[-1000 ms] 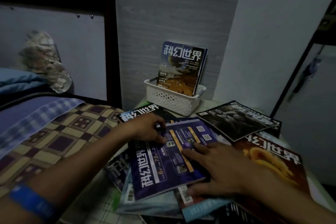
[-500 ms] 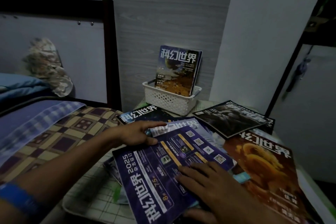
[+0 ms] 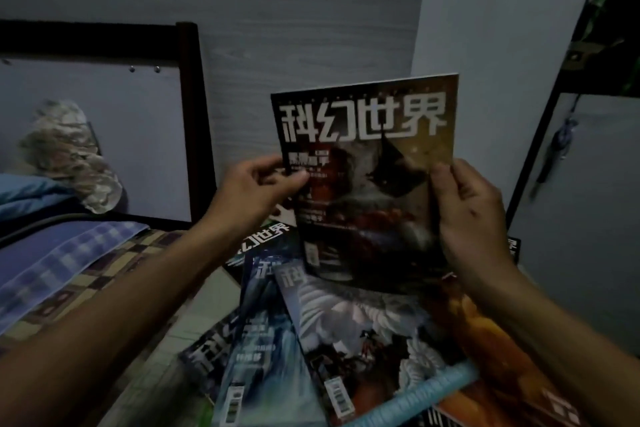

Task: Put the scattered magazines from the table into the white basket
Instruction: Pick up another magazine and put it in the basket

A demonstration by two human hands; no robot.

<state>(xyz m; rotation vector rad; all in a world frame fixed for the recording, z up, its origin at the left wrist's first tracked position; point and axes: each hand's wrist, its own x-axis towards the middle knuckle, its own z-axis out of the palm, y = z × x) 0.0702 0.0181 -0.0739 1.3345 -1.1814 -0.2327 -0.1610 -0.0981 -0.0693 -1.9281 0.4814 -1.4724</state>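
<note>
I hold one magazine point(image 3: 370, 180) upright in the air, its dark cover with large white characters facing me. My left hand point(image 3: 256, 184) pinches its left edge, thumb on the cover. My right hand point(image 3: 467, 215) grips its right edge, thumb on the front. Several more magazines lie overlapping on the table below: a white and grey cover point(image 3: 363, 340), a blue one point(image 3: 263, 340), an orange one point(image 3: 485, 329) at the right. The raised magazine hides the white basket.
A bed with a checked cover point(image 3: 86, 274) and dark headboard frame point(image 3: 194, 114) adjoins the table on the left. A grey wood-grain wall point(image 3: 294, 28) stands behind. A dark-framed door or cabinet point(image 3: 581, 149) is at the right.
Both hands have lifted a magazine off the pile and turned it upright with its front cover facing me. It now covers the basket that showed before.
</note>
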